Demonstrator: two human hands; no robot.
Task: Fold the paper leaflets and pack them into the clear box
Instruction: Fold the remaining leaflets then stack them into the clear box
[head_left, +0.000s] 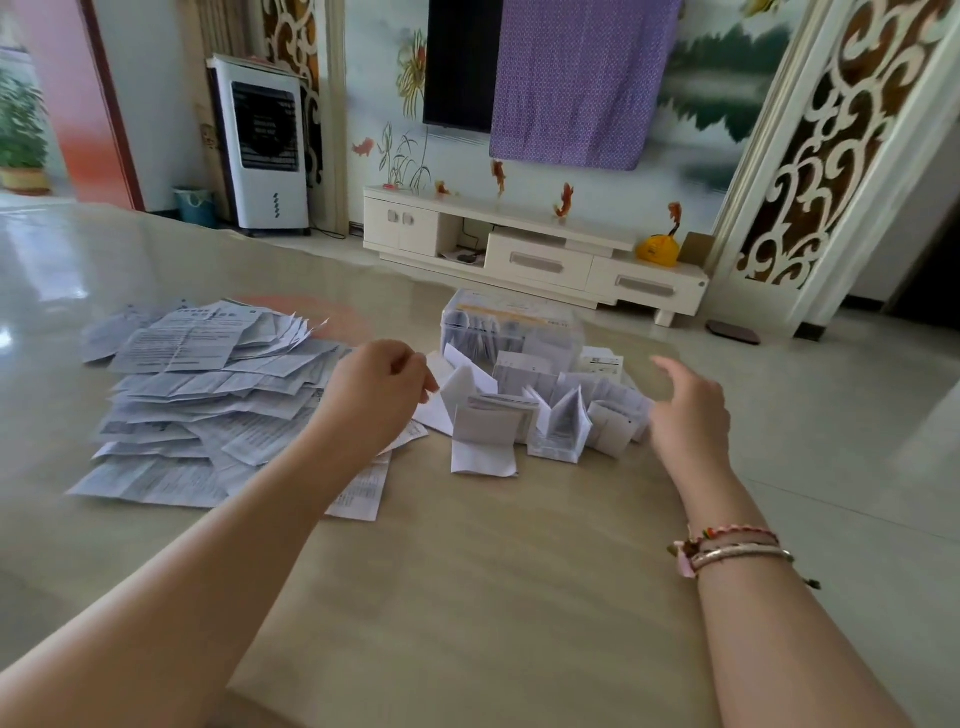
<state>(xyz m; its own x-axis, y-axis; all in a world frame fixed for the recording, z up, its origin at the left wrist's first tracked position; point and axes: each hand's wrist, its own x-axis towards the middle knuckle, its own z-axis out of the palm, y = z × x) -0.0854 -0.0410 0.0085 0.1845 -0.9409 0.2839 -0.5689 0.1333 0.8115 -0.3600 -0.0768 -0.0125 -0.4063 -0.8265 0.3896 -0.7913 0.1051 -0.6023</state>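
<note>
A wide heap of unfolded printed leaflets (208, 395) lies at the left of the table. A cluster of folded leaflets (524, 421) stands in the middle, in front of the clear box (511, 325), which holds several folded papers. My left hand (376, 387) hovers at the right edge of the heap, its fingers loosely curled next to a folded leaflet, and I cannot tell whether they pinch it. My right hand (685, 410) is just right of the folded cluster, fingers relaxed and spread, holding nothing.
The beige table (467, 597) stretches toward me. Beyond its far edge are a glossy floor, a white TV cabinet (530, 244) and an air cooler (265, 145). Bracelets circle my right wrist.
</note>
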